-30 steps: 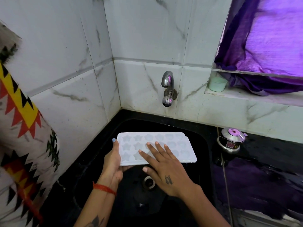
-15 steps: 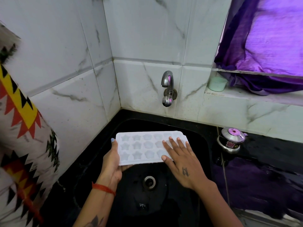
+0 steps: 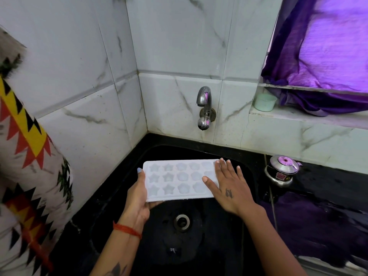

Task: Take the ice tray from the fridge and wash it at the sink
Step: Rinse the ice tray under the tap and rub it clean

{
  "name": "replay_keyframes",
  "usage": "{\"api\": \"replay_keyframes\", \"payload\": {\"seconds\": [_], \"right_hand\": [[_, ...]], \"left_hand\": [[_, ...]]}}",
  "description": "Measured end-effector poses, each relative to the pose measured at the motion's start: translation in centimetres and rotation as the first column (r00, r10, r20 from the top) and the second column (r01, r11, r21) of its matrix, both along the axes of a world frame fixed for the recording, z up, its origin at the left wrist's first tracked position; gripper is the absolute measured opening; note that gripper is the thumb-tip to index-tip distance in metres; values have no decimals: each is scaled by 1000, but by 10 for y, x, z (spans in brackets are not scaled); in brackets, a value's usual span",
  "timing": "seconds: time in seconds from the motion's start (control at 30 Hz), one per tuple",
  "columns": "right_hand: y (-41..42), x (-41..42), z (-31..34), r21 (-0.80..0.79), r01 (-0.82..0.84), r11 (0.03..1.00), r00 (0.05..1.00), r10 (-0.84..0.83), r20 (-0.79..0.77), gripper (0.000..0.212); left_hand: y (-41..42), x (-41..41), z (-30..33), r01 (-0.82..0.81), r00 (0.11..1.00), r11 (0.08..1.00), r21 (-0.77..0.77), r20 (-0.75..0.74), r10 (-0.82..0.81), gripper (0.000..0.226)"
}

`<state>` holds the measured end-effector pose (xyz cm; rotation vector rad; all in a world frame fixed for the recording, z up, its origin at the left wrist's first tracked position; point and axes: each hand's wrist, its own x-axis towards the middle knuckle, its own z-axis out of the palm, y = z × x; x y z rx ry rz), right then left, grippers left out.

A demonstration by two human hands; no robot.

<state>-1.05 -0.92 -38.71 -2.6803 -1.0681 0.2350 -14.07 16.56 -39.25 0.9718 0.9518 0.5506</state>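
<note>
While the left hand point(image 3: 139, 198) grips the ice tray point(image 3: 179, 180), the flat right hand point(image 3: 227, 186) has slid rightward.

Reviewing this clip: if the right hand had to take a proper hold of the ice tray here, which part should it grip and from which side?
Probably the right short edge of the ice tray, from the right. The tray is a thin flat slab held level over the sink, and the left hand already grips the left end, thumb on top. The right hand lies flat over that free end.
</note>
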Motion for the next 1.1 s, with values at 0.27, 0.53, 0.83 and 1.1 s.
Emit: {"api": "replay_keyframes", "payload": {"seconds": [0.27, 0.53, 0.83, 1.1], "right_hand": [[8, 7, 4, -37, -4, 999, 1000, 5, 14, 73], [13, 5, 3, 2, -105, 994, 993, 105, 57, 69], [26, -4, 6, 35, -176, 984, 984, 176, 19, 67], [53, -27, 8, 69, -302, 951, 953, 303, -2, 64]], "left_hand": [[0, 0, 0, -3, 1000, 1000, -11, 14, 3, 47], [1, -1, 1, -5, 1000, 1000, -5, 11, 5, 48], [-1, 1, 1, 6, 1000, 1000, -8, 13, -5, 49], [-3, 2, 2, 7, 1000, 1000, 5, 21, -7, 48]]}}
